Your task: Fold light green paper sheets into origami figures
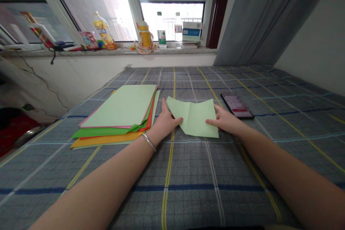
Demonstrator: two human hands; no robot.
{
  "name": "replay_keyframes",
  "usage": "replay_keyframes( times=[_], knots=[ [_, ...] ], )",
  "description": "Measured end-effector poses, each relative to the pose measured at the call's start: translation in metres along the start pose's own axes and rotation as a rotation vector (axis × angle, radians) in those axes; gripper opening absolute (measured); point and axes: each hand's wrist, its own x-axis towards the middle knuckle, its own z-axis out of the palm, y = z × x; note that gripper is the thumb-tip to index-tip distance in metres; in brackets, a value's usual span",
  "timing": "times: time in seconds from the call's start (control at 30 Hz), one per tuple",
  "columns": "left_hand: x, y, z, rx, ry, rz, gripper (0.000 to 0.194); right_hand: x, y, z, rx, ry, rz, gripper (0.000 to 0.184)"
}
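A pale green sheet of paper (199,118) with a crease down its middle is held between my two hands, just above the checked cloth. My left hand (168,120), with a silver bangle at the wrist, grips its left edge, thumb on the near face. On the right edge, my right hand (222,118) pinches the paper with the thumb in front and the fingers behind. The fingers behind the paper are partly hidden. Left of my left hand lies a stack of coloured paper (121,106), pale green on top, with pink, green, red and orange edges below.
A phone (237,106) lies right of my right hand. The grey checked cloth (188,201) covers the surface. Along the windowsill (121,52) stand a juice bottle (104,30), a yellow cup (145,37), two clear bottles and boxes (191,32). A grey curtain (250,18) hangs at right.
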Motion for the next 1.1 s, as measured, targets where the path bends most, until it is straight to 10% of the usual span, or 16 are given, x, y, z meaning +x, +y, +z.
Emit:
replay_keyframes(
  times=[0.17,0.47,0.77,1.1],
  knots=[
    [-0.001,0.000,-0.004,0.354,-0.053,0.037,0.094,0.000,-0.001,-0.002,-0.293,0.075,-0.026,0.103],
    [-0.014,0.012,-0.005,0.839,0.021,0.177,0.052,-0.006,0.016,-0.013,-0.714,0.077,-0.316,0.066],
    [-0.013,-0.005,0.003,0.815,-0.043,0.349,0.054,-0.003,0.012,-0.025,-0.769,0.035,-0.694,0.054],
    [-0.009,-0.007,0.002,0.770,-0.217,0.496,0.057,-0.002,0.000,-0.019,-0.601,-0.061,-0.762,0.036]
  ],
)
